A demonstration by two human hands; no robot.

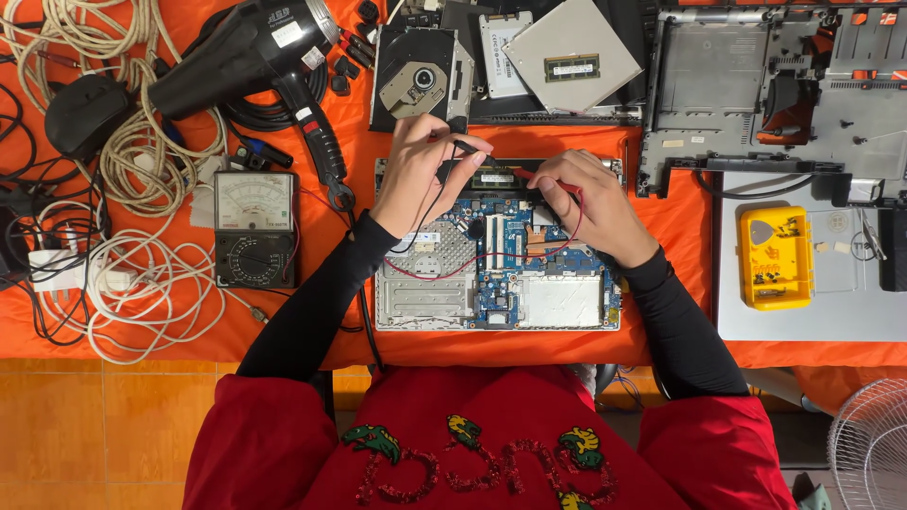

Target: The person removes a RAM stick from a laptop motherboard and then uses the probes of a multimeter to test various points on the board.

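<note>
Orange cloth (680,227) covers the table beneath an opened silver laptop base with a blue circuit board (498,269). Left hand (416,175) pinches a black probe (465,147); right hand (590,203) grips a red probe (543,179). Steady tips, I judge, give true readings on the black analogue meter (254,229).

Light: bright, even, from overhead.
Shadows: soft, short beneath both hands.
Glare: mild on metal right of hands.
Focus: sharp throughout.
</note>
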